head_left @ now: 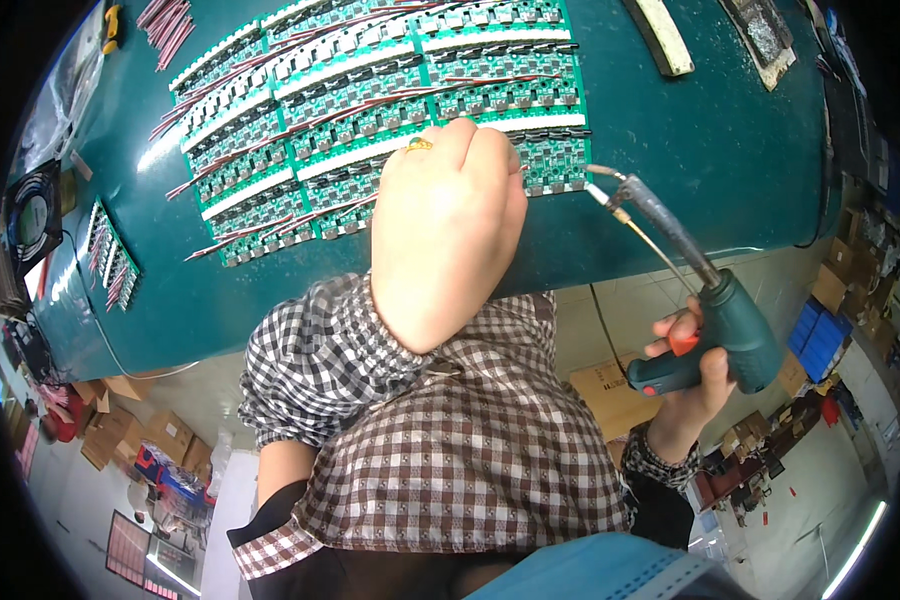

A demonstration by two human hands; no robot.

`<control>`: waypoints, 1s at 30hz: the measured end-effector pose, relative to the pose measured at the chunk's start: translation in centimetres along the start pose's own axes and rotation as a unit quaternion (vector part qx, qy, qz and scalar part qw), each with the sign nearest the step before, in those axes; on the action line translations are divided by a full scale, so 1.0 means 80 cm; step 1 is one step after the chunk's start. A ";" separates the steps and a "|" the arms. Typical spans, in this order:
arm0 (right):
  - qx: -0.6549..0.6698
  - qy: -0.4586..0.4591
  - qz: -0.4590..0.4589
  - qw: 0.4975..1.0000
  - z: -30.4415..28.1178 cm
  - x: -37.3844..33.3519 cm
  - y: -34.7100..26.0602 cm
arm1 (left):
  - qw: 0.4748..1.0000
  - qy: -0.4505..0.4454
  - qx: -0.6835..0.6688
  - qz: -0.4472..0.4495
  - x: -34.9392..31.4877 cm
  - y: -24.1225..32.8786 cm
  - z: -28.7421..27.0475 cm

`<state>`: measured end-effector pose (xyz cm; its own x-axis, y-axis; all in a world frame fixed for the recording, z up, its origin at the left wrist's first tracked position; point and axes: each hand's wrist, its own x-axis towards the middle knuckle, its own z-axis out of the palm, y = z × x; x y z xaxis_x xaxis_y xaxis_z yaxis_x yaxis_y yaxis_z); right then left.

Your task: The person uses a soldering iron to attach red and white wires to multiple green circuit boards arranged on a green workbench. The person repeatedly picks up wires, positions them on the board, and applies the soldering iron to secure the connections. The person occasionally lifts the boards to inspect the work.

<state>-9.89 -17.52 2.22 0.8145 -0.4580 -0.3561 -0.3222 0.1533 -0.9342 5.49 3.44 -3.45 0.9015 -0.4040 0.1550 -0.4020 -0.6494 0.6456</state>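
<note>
Rows of green circuit boards (355, 108) lie in joined panels on the green table (670, 130), with red and black wires (360, 105) laid across them. My left hand (445, 235) is closed over the nearest row, its fingers curled down. Whatever its fingertips may pinch is hidden beneath the hand. At the right, beyond the table's near edge, my right hand (705, 390) grips a green soldering gun (748, 335) with a red trigger. The gun's bent metal tip and a thin feed tube (655, 245) point toward the right end of the near boards, just short of them.
On the left stand a smaller wired board panel (112, 255) and a black fan (35, 215). A loose wire bundle (167, 30) lies at the far left. At the far right are a pale bar (662, 38) and a solder-stained tray (760, 40). A cable hangs below the gun.
</note>
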 end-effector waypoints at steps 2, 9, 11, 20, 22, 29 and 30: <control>-0.063 0.002 0.007 0.998 0.008 -0.003 -0.002 | 1.000 0.004 -0.005 -0.005 -0.001 0.000 0.005; -0.087 -0.013 0.012 0.996 0.018 -0.006 -0.004 | 0.999 0.022 0.007 -0.032 0.000 0.009 0.010; -0.089 -0.015 0.008 0.996 0.018 -0.006 -0.003 | 0.999 0.027 0.002 -0.029 -0.002 0.007 0.013; -0.110 -0.021 0.007 0.994 0.020 -0.006 -0.004 | 0.998 0.043 0.012 -0.038 -0.001 0.012 0.018; -0.115 -0.023 0.003 0.993 0.022 -0.006 -0.005 | 0.998 0.045 0.011 -0.037 -0.001 0.012 0.017; -0.135 -0.040 -0.015 0.990 0.022 -0.005 -0.004 | 0.998 0.051 0.008 -0.038 -0.001 0.012 0.019; -0.134 -0.042 -0.015 0.990 0.021 -0.005 -0.004 | 0.998 0.052 0.008 -0.036 -0.001 0.012 0.019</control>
<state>-9.30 -15.90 2.60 0.8594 -0.3821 -0.3397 -0.4047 -0.1024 -0.9087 4.79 1.84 -3.97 0.9396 -0.2876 0.1856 -0.3373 -0.6850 0.6457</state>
